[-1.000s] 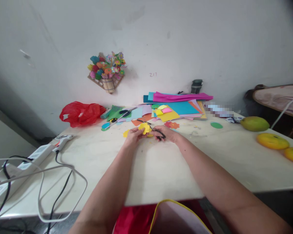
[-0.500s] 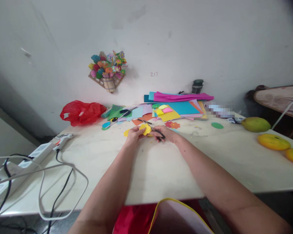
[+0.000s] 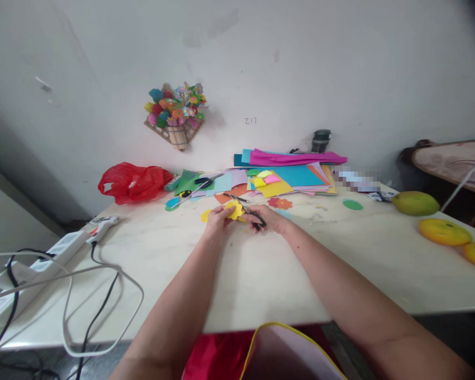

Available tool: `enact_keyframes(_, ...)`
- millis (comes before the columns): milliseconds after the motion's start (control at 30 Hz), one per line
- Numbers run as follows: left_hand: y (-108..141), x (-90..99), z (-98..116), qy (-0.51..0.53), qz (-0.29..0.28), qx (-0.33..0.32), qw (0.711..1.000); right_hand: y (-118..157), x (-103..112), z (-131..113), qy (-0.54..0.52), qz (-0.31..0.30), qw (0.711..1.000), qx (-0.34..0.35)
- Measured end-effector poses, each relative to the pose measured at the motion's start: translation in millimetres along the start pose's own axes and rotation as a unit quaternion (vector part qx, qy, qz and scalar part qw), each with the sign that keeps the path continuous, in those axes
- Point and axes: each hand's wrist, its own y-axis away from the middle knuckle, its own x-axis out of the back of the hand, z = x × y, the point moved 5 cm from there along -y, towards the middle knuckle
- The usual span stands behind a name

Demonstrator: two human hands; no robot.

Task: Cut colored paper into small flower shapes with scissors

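Note:
Between the fingers of my left hand [image 3: 218,218] is a yellow flower cutout [image 3: 234,209] with a scalloped edge; my fingers hide part of it. Black-handled scissors [image 3: 257,219] are gripped in my right hand [image 3: 269,217], their blades right beside the flower's edge. Whether the blades touch the flower I cannot tell. Another yellow piece [image 3: 206,215] lies on the table just left of my left hand. Red and orange flower cutouts [image 3: 281,203] rest beyond my right hand.
Coloured sheets [image 3: 301,176] and rolled pink material [image 3: 296,157] lie at the back. A red plastic bag [image 3: 134,182] and second scissors [image 3: 204,182] sit to their left. A power strip [image 3: 59,254] with cables occupies the left. Mangoes [image 3: 415,203] and a green oval [image 3: 352,204] lie right.
Both hands stay in nearly the same place. The yellow flower and scissors have shifted only very slightly, and the whole view has moved a little.

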Motion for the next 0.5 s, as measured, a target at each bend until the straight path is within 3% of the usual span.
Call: enact_keyframes(500,2.1,-4.3,-1.1,0.000,0.010,0.004,1.000,-1.1,-2.0,1.2,-0.016,0.015,1.000,-0.003)
